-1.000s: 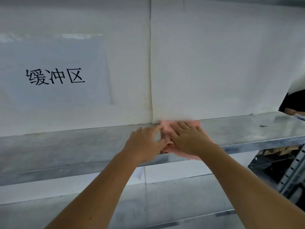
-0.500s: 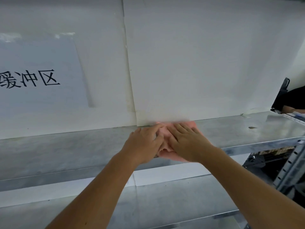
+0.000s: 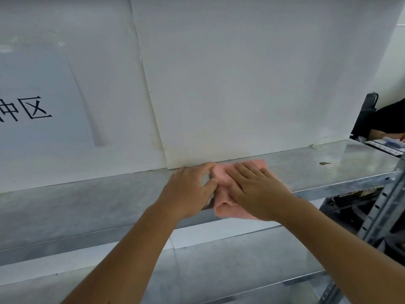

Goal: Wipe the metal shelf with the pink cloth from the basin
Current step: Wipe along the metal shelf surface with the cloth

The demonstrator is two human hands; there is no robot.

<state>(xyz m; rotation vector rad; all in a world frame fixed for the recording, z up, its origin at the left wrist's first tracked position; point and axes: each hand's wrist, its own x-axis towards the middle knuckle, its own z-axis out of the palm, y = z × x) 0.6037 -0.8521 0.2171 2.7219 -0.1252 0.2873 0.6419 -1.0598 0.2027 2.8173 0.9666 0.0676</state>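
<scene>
The pink cloth (image 3: 221, 178) lies bunched on the grey metal shelf (image 3: 87, 205), reaching from the white back wall to the front edge. My right hand (image 3: 258, 191) presses flat on top of it, fingers spread and pointing toward the wall. My left hand (image 3: 188, 191) rests on the shelf right beside the cloth, its thumb and fingertips touching the cloth's left edge. Most of the cloth is hidden under my right hand. No basin is in view.
White paper panels (image 3: 241, 84) cover the wall behind the shelf, one printed with black characters (image 3: 32, 108). A lower metal shelf (image 3: 219, 270) sits below. A perforated upright post (image 3: 377, 211) stands at the right. Another person's dark sleeve (image 3: 390, 119) shows at far right.
Both hands and the cloth have slid rightward along the shelf, and my view has turned right so the printed sign moved toward the left edge.
</scene>
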